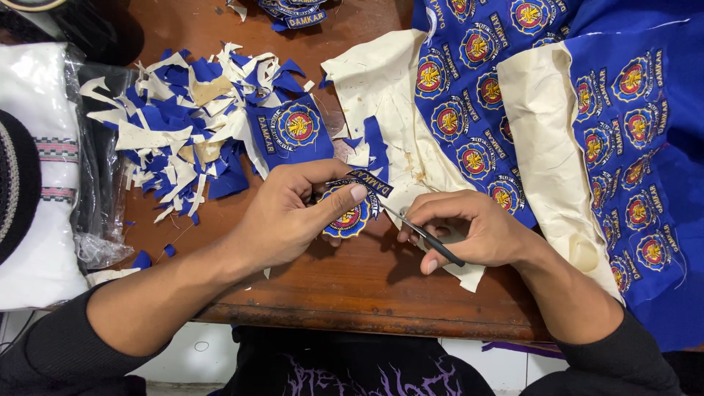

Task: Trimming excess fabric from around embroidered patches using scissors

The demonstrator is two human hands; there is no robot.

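I see my left hand [290, 213] clamped on a round blue, yellow and red embroidered patch [350, 218], held just above the brown wooden table [345, 282]. My right hand [469, 231] is closed around small black-handled scissors [425, 235], blades touching the patch's edge. A heap of blue and cream fabric scraps [183, 125] lies to the left; a blue cloth sheet of uncut patches [587, 95] lies to the right.

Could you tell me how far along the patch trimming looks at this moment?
Done: one cut patch lies beside a heap of blue and cream scraps. In hand: the left hand holds a patch while the right hand works scissors at its edge. Left: the blue sheet carries many uncut patches.
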